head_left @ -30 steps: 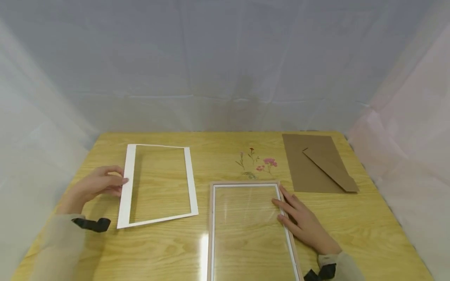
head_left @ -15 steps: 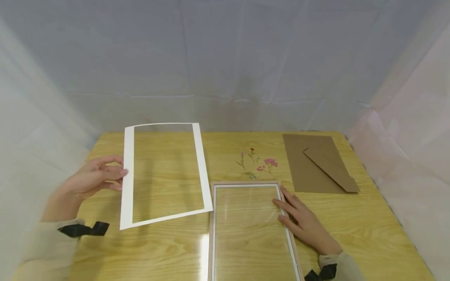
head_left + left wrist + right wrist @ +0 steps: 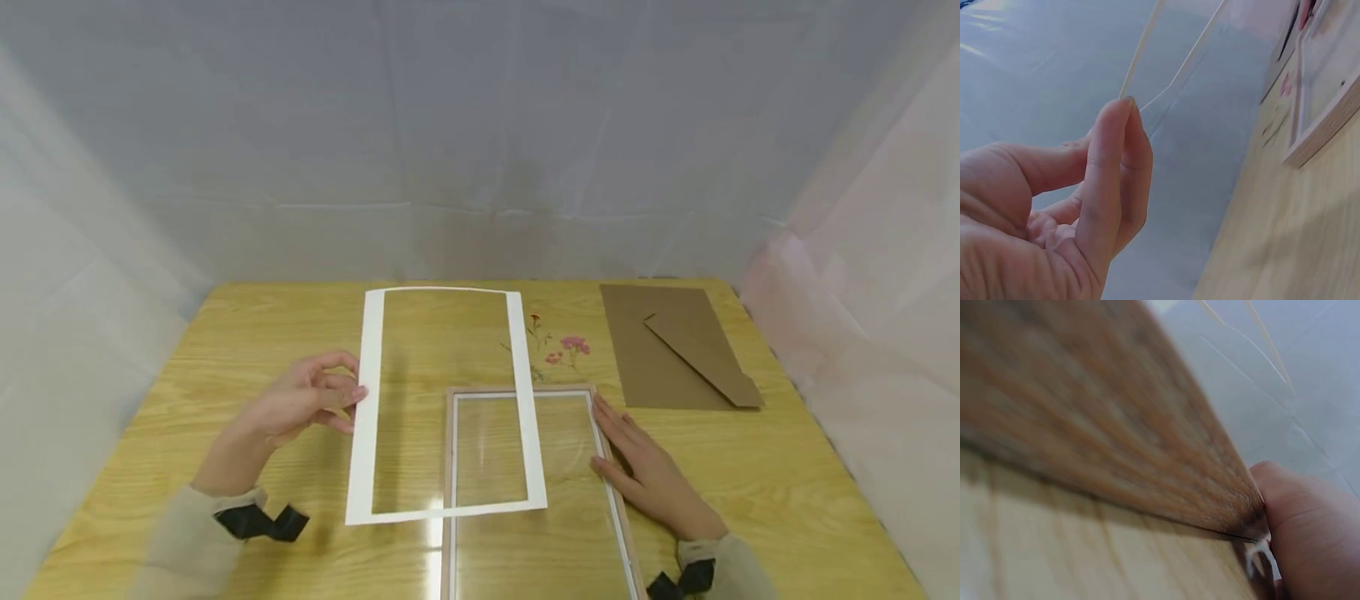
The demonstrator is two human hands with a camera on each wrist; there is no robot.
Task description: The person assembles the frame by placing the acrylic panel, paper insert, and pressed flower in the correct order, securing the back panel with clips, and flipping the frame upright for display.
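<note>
My left hand (image 3: 300,408) pinches a white picture mat (image 3: 365,450) by its left strip, between thumb and fingertips. The mat is raised and tilted, its right strip and lower edge overlapping the glazed wooden picture frame (image 3: 630,542) in the head view. In the left wrist view the mat's thin edge (image 3: 1140,50) rises from the pinching fingertips (image 3: 1110,119). The frame lies on the table, its near end cut off by the head view. My right hand (image 3: 648,471) rests along its right edge with fingers extended; the right wrist view shows the frame's wood-grained side (image 3: 1116,412) up close.
Pressed flowers (image 3: 575,345) lie beyond the frame, some behind the mat's right strip. At the back right lies a brown backing board (image 3: 633,358) with its stand leg (image 3: 705,367) attached. Pale sheeting (image 3: 480,125) hangs behind and on both sides of the wooden table (image 3: 757,475).
My left hand has lifted the mat and carried it right, from the table's left side to partly over the frame. The right hand stays at the frame's edge, its fingers now closer together.
</note>
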